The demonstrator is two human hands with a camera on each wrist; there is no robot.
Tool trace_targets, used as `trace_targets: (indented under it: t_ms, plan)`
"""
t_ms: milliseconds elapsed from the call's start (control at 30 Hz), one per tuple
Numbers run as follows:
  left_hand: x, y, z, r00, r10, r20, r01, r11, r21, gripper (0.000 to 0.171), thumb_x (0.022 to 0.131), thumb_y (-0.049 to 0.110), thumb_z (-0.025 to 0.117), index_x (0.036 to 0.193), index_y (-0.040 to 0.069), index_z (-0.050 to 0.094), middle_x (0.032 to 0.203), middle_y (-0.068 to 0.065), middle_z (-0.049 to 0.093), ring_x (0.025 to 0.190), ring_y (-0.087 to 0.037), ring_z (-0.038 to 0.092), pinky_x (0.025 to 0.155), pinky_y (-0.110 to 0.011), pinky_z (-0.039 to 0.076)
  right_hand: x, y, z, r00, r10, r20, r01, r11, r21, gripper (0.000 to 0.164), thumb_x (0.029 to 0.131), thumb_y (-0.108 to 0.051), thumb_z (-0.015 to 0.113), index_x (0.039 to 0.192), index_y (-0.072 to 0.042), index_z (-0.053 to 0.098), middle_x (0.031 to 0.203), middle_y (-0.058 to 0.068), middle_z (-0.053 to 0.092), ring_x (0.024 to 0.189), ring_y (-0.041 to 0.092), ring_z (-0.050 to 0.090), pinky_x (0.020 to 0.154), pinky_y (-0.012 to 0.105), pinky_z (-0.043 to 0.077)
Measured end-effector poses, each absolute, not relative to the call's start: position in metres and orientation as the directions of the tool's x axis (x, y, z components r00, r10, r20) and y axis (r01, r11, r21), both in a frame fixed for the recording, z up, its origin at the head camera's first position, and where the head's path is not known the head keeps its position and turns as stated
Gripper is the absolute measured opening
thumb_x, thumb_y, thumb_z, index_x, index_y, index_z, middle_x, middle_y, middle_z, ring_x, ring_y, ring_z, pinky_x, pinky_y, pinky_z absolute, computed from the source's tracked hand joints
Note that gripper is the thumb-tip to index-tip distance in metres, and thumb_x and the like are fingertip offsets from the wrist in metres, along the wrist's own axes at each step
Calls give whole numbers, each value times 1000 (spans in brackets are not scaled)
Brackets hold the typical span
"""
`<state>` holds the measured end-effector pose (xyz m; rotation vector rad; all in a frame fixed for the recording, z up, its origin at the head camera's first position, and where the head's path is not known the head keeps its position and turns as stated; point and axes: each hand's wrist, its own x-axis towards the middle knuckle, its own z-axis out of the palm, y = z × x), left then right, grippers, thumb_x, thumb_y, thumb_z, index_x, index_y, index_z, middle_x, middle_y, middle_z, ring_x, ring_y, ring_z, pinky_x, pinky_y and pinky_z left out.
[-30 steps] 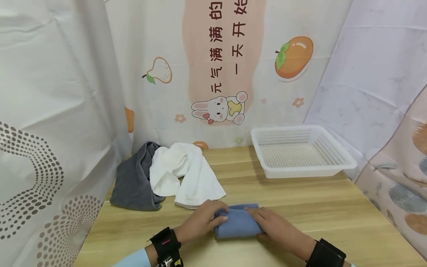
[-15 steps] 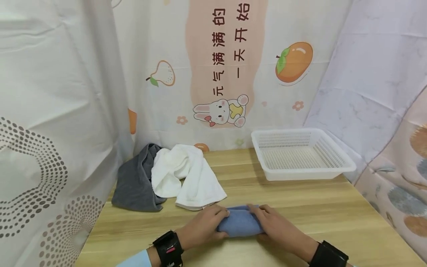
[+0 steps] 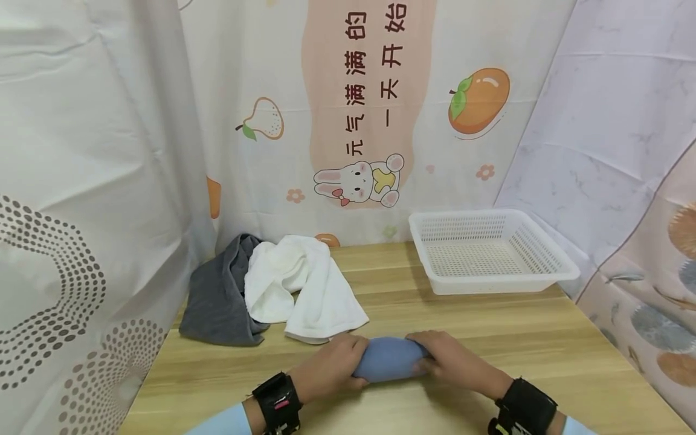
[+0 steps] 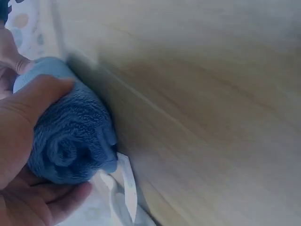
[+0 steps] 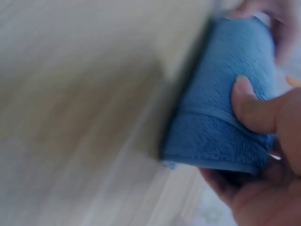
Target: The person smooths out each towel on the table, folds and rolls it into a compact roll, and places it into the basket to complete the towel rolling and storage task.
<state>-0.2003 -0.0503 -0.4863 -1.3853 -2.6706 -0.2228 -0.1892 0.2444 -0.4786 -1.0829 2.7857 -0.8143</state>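
Observation:
A blue towel (image 3: 390,360), rolled into a short cylinder, lies across the front middle of the table between both hands. My left hand (image 3: 336,361) grips its left end, thumb on the near side and fingers on the far side. In the left wrist view the spiral end of the rolled towel (image 4: 70,150) shows, with a white tag (image 4: 128,181) beside it. My right hand (image 3: 454,364) holds the right end; in the right wrist view its thumb (image 5: 251,106) presses the roll near a woven band.
A white towel (image 3: 321,296) lies bunched at the back left, overlapping a dark grey towel (image 3: 217,302). At the back right stands a white perforated plastic basket (image 3: 502,285). Printed curtains (image 3: 261,181) hang behind and along the sides of the wooden table (image 3: 375,272).
The blue towel has gone from a flatter roll with a loose far edge to a tighter, rounder roll. Both hands have closed round its ends.

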Motion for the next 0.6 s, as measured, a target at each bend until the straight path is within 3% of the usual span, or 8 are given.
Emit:
trace_targets:
  t_ms: [167,267,400,533,600]
  plan:
    - [-206,-51,-489,-601,790,117,797,585,149,53,76,36,90,112,8,63,98,4,63,91,-5,58,86,-26,49,-201,246,-473,-731,-682,-18,-467,519,-716,37,100,-33,68,124,-4,66,97,-8,64,86,3,57,74,27,48]
    - [-209,-52,-491,-596,795,111,801,578,155,50,74,34,91,106,9,62,93,6,60,85,-3,55,81,-24,48,-200,244,-473,-743,-667,-51,-426,531,-732,39,101,-34,66,127,-5,64,99,-7,63,88,6,57,76,28,48]
    - [-212,-52,-493,-585,804,111,810,570,142,50,73,35,90,104,10,61,90,7,59,82,-3,53,78,-23,47,-187,238,-478,-754,-653,74,-576,602,-554,49,100,-33,67,136,0,57,122,7,64,108,22,62,89,40,53]
    - [-210,-51,-492,-587,803,107,808,573,136,53,71,36,92,104,9,61,91,6,60,83,-5,54,77,-23,47,-169,232,-488,-710,-670,219,-704,669,-237,79,91,-43,77,148,3,46,137,14,57,120,29,58,95,49,51]
    - [-210,-50,-493,-596,796,104,801,581,147,54,70,36,92,105,9,61,92,6,60,84,-5,54,77,-23,48,-163,230,-492,-703,-671,236,-709,686,-162,95,83,-48,84,152,3,41,141,14,54,123,29,55,98,50,50]
